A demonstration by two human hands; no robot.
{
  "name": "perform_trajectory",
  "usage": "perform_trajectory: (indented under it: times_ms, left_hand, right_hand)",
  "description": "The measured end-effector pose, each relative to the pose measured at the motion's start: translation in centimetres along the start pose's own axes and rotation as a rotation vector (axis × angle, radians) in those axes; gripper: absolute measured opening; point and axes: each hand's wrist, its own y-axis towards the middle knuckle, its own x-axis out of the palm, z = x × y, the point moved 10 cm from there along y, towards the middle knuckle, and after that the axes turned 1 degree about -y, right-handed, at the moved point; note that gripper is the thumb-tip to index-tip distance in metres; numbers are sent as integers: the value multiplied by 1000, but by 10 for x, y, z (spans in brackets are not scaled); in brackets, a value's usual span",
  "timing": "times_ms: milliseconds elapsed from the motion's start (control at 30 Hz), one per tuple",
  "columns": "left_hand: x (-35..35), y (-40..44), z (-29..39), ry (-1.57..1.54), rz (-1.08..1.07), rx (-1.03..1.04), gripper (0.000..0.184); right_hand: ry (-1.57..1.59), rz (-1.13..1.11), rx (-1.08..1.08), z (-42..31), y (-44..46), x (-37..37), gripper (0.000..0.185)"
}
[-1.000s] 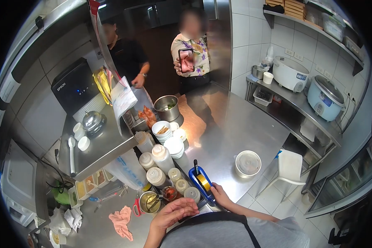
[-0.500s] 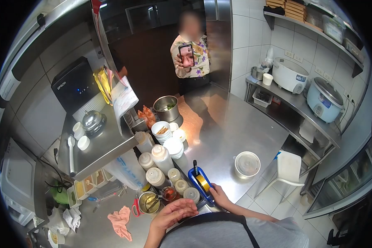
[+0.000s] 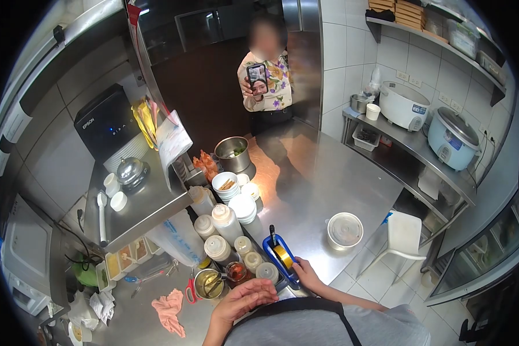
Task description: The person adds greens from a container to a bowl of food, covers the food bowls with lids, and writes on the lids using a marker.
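My right hand rests with its fingers against the near right side of a blue tape dispenser that bears a yellow roll. Held palm up near the counter's front edge, my left hand has loosely bent fingers and nothing in it. Just beyond it are a jar of red sauce, a metal pot with utensils and several lidded bottles. A lidded round tub sits to the right on the steel counter.
Across the counter a person holds up a phone. Red scissors and a pink cloth lie at the left. A white chair stands at the right, below two rice cookers.
The second person at the back left has gone out of view. The person across the counter has shifted the phone slightly. My hands have hardly moved.
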Motion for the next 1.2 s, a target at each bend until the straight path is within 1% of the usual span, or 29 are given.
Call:
perform_trajectory:
  times_ms: [133, 233, 333, 433, 633, 733, 833, 933, 1033, 1133, 1200]
  left_hand:
    - [5, -1, 1, -7, -6, 5, 43]
    - [6, -3, -2, -14, -16, 2, 43]
    - [9, -8, -5, 1, 6, -27, 43]
    - [11, -15, -4, 4, 5, -20, 42]
    - [8, -31, -4, -17, 44, -2, 41]
    - [8, -34, -5, -31, 45, -7, 41]
    - [7, -34, -5, -35, 27, -17, 40]
    - [5, -30, -3, -44, 11, -18, 39]
    - [1, -28, 1, -22, 35, -41, 31]
    - [-12, -26, 8, -50, -19, 92, 21]
    - [-22, -30, 28, 32, 19, 228, 16]
  right_hand:
    - [-28, 0, -14, -19, -4, -5, 42]
    - [-37, 35, -33, -4, -1, -3, 40]
    - [-79, 55, -48, -33, -8, -10, 41]
    - [-43, 31, -28, -22, -5, -6, 42]
    - [-84, 45, 9, -1, -3, -3, 44]
    - [-64, 55, -10, -30, -9, -9, 45]
    - [-115, 142, -64, -9, -6, -9, 46]
    - [12, -21, 145, -35, -16, -7, 50]
    - [3, 62, 41, -29, -12, -10, 46]
    - [118, 55, 70, -19, -10, -5, 47]
    - [210, 53, 176, -13, -12, -4, 48]
